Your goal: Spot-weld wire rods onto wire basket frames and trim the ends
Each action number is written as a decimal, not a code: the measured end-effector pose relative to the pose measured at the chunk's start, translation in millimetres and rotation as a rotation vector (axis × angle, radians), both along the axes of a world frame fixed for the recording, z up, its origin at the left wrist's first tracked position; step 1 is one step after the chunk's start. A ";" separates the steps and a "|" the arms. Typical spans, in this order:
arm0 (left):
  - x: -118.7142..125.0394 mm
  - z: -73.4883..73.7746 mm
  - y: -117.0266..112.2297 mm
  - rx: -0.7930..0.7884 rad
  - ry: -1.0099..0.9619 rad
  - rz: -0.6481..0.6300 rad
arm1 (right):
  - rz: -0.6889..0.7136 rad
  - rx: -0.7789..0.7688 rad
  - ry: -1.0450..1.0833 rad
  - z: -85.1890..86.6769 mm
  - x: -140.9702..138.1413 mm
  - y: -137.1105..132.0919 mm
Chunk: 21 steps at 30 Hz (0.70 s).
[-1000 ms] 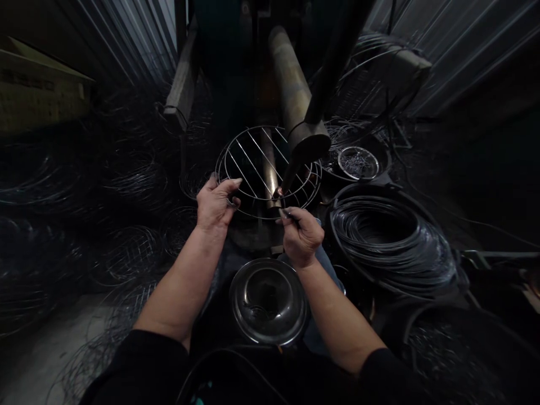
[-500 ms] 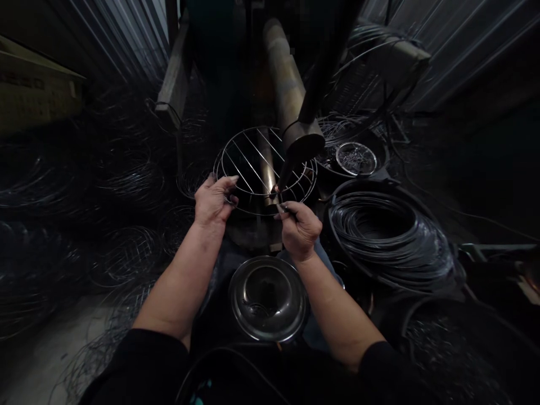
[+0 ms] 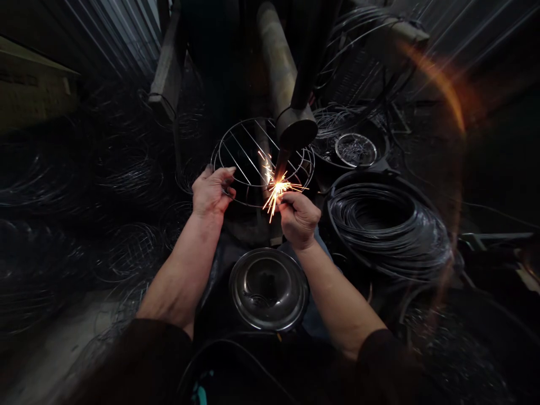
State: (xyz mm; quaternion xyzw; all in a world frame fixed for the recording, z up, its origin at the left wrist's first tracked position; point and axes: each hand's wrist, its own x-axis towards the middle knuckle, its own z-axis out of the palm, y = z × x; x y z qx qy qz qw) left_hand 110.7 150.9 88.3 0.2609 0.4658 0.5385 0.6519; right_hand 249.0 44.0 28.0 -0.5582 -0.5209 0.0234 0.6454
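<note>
A round wire rack point(image 3: 253, 125) with parallel cross wires sits tilted between a dark upper welding electrode point(image 3: 296, 127) and a brass-coloured lower post point(image 3: 264, 147). A burst of orange sparks point(image 3: 276, 190) flies from where the electrode tip meets the wires. My left hand point(image 3: 212, 192) grips the rack's left rim. Just below the sparks, my right hand point(image 3: 298, 218) pinches a thin wire piece point(image 3: 287, 197) against the rack's near edge. The contact point is hidden by the glare.
A large coil of black wire point(image 3: 388, 225) lies to the right, and a steel bowl point(image 3: 269, 289) sits close in front of me. A pan of wire scraps point(image 3: 355, 150) stands at the back right. Several wire hoops point(image 3: 130, 180) are heaped on the left, beside a corrugated metal wall point(image 3: 118, 34).
Sparks now burst at the electrode tip, where none showed before. The rack and both hands have risen slightly in the picture, and the whole view has shifted with my head.
</note>
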 end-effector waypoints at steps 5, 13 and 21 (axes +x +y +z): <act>-1.2 -6.6 -1.3 -0.011 -0.013 0.005 | 0.046 -0.040 0.196 1.6 -2.4 -0.3; -13.4 -3.6 17.6 -0.056 0.108 -0.044 | 0.145 -0.209 0.711 23.2 -2.9 -24.5; -13.6 -1.0 7.3 -0.050 0.025 -0.027 | 0.278 -0.377 0.716 25.2 -9.0 -25.8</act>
